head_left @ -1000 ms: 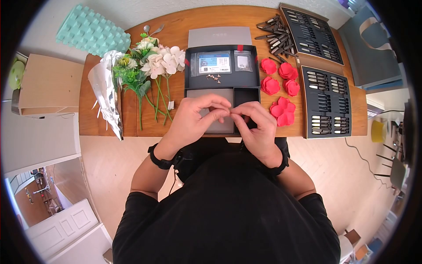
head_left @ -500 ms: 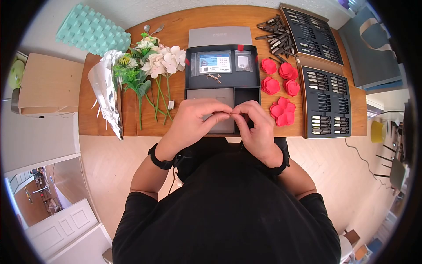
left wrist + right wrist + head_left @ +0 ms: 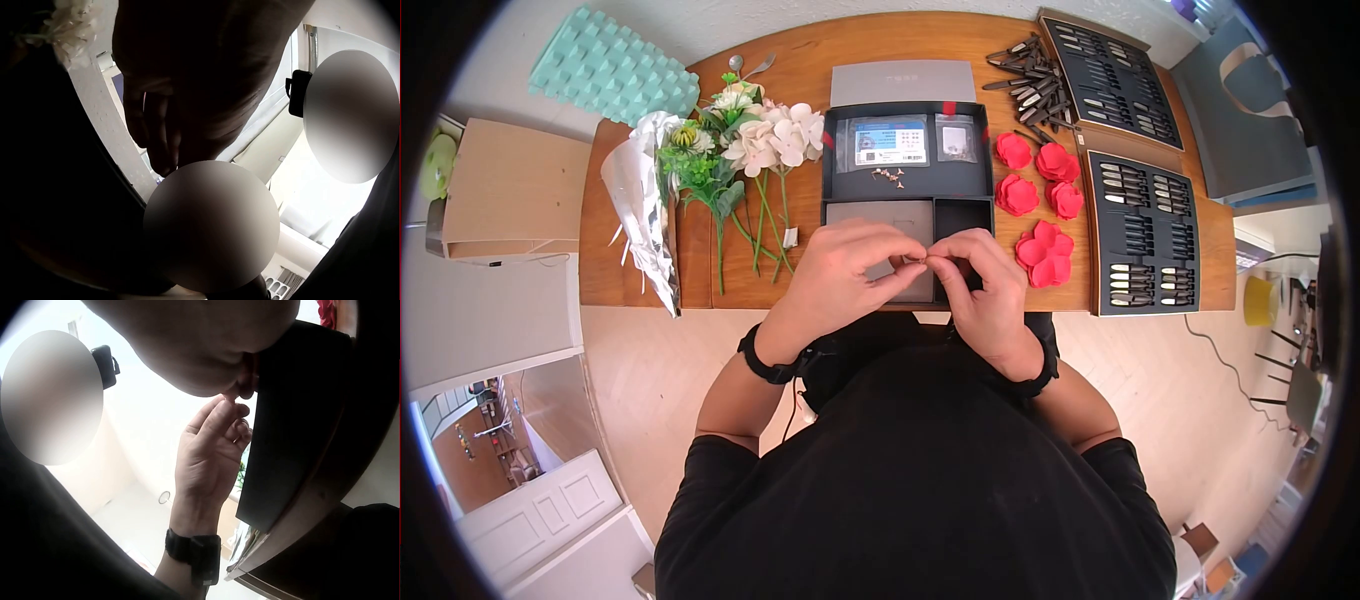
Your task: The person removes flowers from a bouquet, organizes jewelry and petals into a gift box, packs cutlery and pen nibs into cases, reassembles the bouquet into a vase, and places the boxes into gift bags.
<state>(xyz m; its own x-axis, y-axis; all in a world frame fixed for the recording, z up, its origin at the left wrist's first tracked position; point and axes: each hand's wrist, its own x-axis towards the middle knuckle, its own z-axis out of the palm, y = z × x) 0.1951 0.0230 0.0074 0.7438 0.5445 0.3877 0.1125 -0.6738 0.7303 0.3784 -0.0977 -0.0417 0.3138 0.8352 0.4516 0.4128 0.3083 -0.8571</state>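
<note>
The left hand point(image 3: 835, 280) and the right hand point(image 3: 985, 295) meet at the fingertips; each grip pinches a tiny thing point(image 3: 924, 262), too small to name, above the black box point(image 3: 963, 215). Farther back, inside a black tray point(image 3: 950, 184), lie small pinkish pieces point(image 3: 888, 178). Red flowers point(image 3: 1043, 252) are on the counter point(image 3: 900, 40), at right.

The tiny piece point(image 3: 921, 261), pinched between left hand point(image 3: 840, 275) and right hand point(image 3: 983, 300), is too small to identify; both hands partly hide the near part of the black box point(image 3: 948, 185). Print on the bagged card point(image 3: 890, 146) (farther in) is illegible.
</note>
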